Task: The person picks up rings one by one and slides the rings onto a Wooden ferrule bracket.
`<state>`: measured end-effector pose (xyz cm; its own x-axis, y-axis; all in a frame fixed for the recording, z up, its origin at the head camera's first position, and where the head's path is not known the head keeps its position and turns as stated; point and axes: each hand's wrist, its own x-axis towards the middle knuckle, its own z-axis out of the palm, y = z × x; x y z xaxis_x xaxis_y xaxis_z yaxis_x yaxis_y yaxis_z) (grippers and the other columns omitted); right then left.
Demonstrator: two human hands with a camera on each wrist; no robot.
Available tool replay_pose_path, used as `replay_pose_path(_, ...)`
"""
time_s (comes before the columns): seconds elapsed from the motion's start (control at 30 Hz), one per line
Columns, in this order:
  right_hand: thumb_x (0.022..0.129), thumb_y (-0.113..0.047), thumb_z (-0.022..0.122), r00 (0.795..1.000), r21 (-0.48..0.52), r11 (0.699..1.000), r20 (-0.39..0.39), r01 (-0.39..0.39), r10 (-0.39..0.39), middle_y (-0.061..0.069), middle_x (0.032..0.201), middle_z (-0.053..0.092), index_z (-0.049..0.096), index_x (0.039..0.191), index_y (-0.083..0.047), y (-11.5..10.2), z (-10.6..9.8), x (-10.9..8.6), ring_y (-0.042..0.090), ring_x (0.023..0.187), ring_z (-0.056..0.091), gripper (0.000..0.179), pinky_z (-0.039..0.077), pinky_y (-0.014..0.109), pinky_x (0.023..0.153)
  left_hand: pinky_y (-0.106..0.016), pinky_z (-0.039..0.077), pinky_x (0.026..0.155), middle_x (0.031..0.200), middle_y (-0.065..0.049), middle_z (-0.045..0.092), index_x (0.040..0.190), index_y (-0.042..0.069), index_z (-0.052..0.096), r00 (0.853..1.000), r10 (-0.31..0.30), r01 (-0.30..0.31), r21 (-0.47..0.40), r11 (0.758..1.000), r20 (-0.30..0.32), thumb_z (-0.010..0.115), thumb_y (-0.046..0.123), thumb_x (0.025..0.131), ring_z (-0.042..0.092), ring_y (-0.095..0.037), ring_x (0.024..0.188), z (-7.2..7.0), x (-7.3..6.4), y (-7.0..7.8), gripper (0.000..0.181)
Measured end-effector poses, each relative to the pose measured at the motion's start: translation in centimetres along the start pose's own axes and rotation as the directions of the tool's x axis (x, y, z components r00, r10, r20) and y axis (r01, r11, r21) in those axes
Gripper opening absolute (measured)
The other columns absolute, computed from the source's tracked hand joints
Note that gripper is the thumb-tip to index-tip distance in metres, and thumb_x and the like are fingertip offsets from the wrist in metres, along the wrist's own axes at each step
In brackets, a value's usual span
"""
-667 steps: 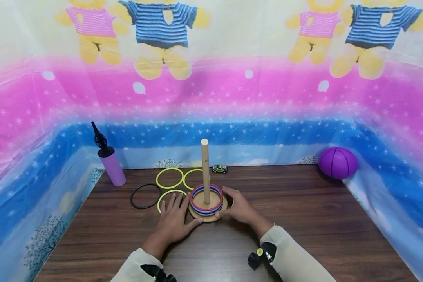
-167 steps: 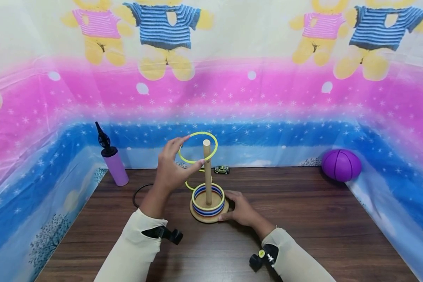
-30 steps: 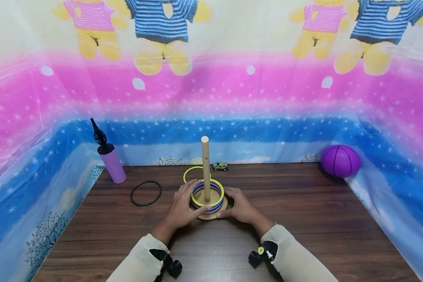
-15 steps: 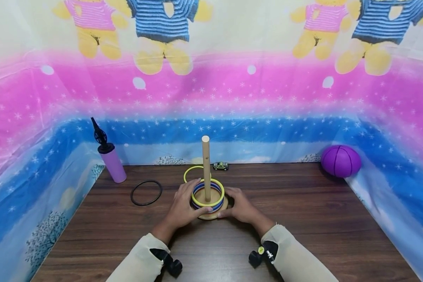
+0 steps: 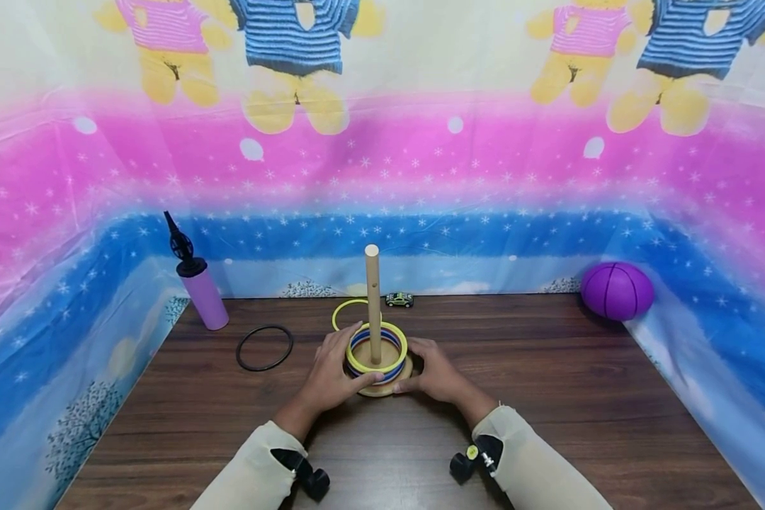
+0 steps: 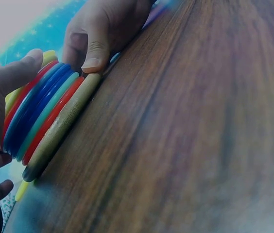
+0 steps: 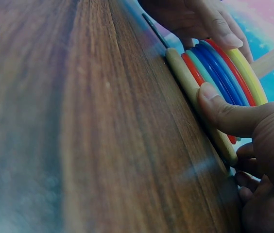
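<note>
In the head view a wooden peg [image 5: 372,297] stands upright on its round wooden base [image 5: 377,391]. Rings circle the peg in a stack; the left wrist view shows red, teal and blue rings [image 6: 37,109] under a yellow one. My left hand [image 5: 331,368] pinches the uppermost yellow ring [image 5: 405,347], thumb at the near side and fingers around the left. The right hand [image 5: 438,372] grips the base from the right, its thumb on the base's edge beside the lowest red ring [image 7: 192,67].
Behind the stack lies another yellow ring [image 5: 334,319], near a toy car [image 5: 399,299]. A black ring [image 5: 263,370] is to the left. A purple pump [image 5: 205,301] stands at the back left, a purple ball [image 5: 617,291] at the back right. Printed cloth encloses the table.
Since 5.6 s ago, my left hand has brought the yellow ring down over the peg onto the stack. Over the last second it has shifted very slightly right. The right hand keeps still.
</note>
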<state>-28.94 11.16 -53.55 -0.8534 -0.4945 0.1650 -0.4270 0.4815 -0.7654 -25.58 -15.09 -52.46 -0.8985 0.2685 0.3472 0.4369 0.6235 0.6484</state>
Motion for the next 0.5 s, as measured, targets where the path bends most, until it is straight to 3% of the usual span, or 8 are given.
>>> replay_pose_path(0.27,0.083,-0.023,0.099,1.000,0.046,0.999,-0.006,0.020,-0.019,0.016,0.159,0.061,0.060,0.157,-0.009,0.42,0.07,0.17,0.041,0.151,0.052,0.085,0.037,0.065,0.128,-0.075,0.032,0.121,0.164,-0.018,0.053,0.170,0.013,0.040,1.000,-0.010,0.010,-0.022,1.000,0.007,0.098,0.044,0.082,0.046,-0.044,0.150,-0.12,0.04,0.01,0.109)
replay_pose_path(0.5,0.096,-0.025,0.088,0.998,0.200,0.979,-0.033,-0.038,0.046,0.016,0.173,0.043,0.048,0.166,-0.012,-0.07,-0.10,-0.30,0.040,0.158,0.045,0.082,0.039,0.062,0.127,-0.077,0.033,0.120,0.160,-0.022,0.053,0.172,0.012,0.036,0.999,-0.035,0.036,-0.045,0.998,0.020,0.101,0.039,0.079,0.047,-0.046,0.149,-0.48,-0.12,-0.33,0.116)
